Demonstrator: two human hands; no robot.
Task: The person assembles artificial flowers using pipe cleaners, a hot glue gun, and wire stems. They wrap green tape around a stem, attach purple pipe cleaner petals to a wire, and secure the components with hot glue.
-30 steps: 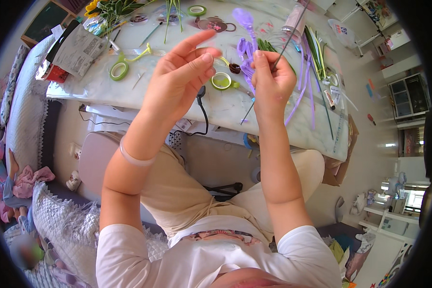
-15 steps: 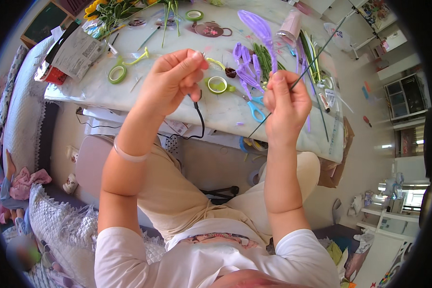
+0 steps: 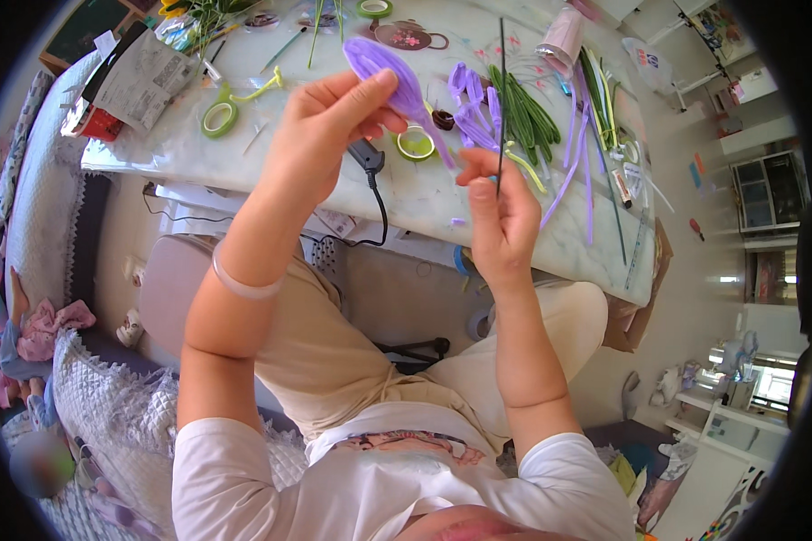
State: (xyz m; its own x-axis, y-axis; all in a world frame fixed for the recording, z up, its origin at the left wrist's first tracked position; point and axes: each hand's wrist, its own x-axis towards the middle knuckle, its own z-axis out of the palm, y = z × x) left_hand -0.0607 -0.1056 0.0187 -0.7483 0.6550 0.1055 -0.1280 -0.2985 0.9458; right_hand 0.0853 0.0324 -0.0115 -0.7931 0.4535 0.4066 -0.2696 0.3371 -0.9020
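Observation:
My left hand (image 3: 320, 131) pinches a purple fuzzy petal (image 3: 408, 86) between thumb and fingers, its twisted tail pointing down toward my right hand (image 3: 505, 216). Closed in my right hand is a thin dark green stem (image 3: 502, 81), standing nearly upright; its lower end is hidden by the fingers. The petal's tail ends close to my right fingertips, and I cannot tell whether they touch. Beyond the right hand lie looped purple petals (image 3: 475, 113) and a bundle of green fuzzy strips (image 3: 534, 117). A roll of green tape (image 3: 416, 144) sits between the hands, on the table.
A black corded tool (image 3: 366, 157) lies at the marble-patterned table's (image 3: 280, 171) near edge. Another green tape roll (image 3: 219, 118) and a grey package (image 3: 144, 99) are to the left. A pink cup (image 3: 561, 42) and loose purple strips (image 3: 576, 171) are right.
The purple petal has passed from my right hand to my left and moved leftward. The stem in my right hand has swung from slanted to nearly upright. The blue scissors are now mostly hidden.

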